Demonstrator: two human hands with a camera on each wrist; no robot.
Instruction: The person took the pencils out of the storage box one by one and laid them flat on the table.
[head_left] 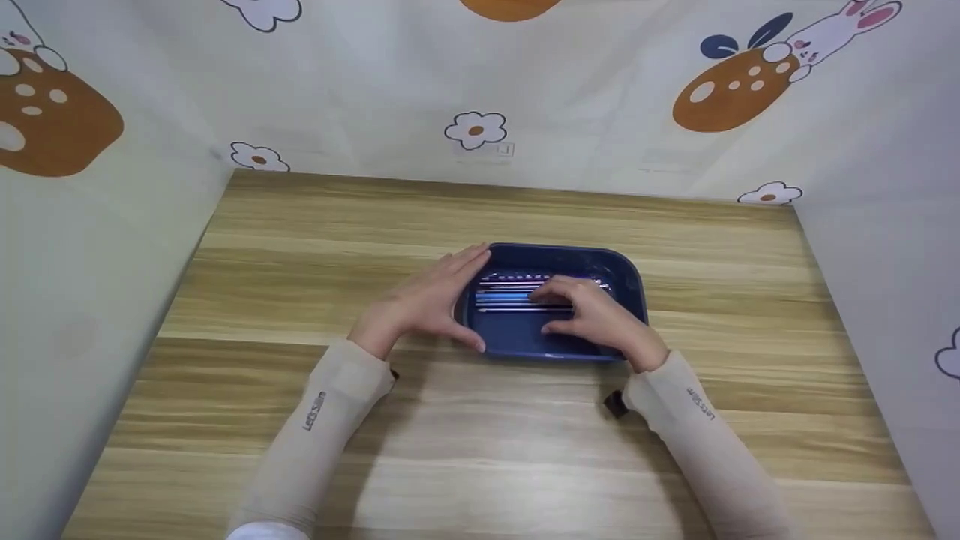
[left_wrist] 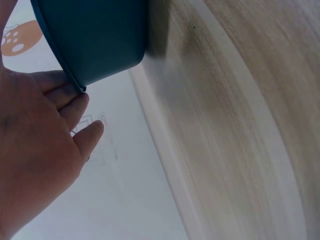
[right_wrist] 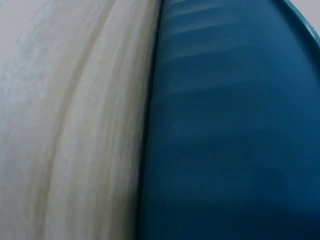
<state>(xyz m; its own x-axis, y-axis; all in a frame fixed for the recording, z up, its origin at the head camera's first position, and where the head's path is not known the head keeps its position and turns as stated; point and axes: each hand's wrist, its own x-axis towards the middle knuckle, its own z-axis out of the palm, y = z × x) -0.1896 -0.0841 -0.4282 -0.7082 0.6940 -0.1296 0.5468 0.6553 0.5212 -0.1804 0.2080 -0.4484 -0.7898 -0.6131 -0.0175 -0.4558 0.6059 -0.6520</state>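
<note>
A dark blue rectangular tub with rounded corners (head_left: pixel 517 339) stands on the table, several pencils (head_left: pixel 501 298) lying side by side in it. My left hand (head_left: pixel 427 304) spans its left end, with straight fingers at the back corner and the thumb at the front one. In the left wrist view, fingertips (left_wrist: pixel 75 107) lie against the tub's rim. My right hand (head_left: pixel 600 319) reaches in over the front right side, its bent fingers on the pencils and the thumb apart from them. The right wrist view has only the tub's outer wall (right_wrist: pixel 230 125); that hand is hidden there.
The tub sits on a wood-grain table (head_left: pixel 300 247). Pale cloth walls (head_left: pixel 360 97) printed with flowers, rabbits and orange fruit shapes close in the back and both sides. A small black object (head_left: pixel 616 403) sits at the right cuff.
</note>
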